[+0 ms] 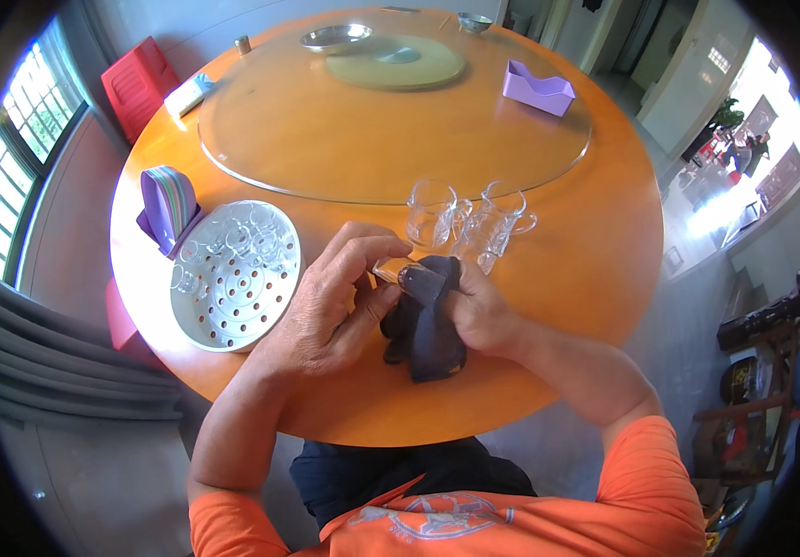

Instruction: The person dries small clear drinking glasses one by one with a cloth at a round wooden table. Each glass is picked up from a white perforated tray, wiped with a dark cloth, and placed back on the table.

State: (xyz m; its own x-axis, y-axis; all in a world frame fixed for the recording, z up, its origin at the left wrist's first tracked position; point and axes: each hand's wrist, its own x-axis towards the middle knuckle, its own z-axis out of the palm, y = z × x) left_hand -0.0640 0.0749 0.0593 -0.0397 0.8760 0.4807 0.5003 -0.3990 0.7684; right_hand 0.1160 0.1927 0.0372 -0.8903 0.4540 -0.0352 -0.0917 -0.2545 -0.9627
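My left hand (334, 306) grips a small clear glass (393, 269) by its rim, between the thumb and fingers. Around the other end of that glass my right hand (481, 306) holds a dark cloth (428, 324), which hangs down over the table edge side. The cloth hides part of the glass. Just beyond my hands, several clear glass mugs with handles (432, 216) stand close together on the round wooden table (581, 278). To the left of my left hand, a white perforated plastic basket (233, 306) holds several small glass cups (254, 237).
A glass turntable (386, 146) covers the table's middle, bearing a metal bowl (336, 38), a patterned bowl (474, 22) and a purple plastic holder (538, 90). Stacked coloured plastic dishes (167, 205) stand behind the basket. A tissue pack (189, 95) lies at the left rim, near red stools (139, 87).
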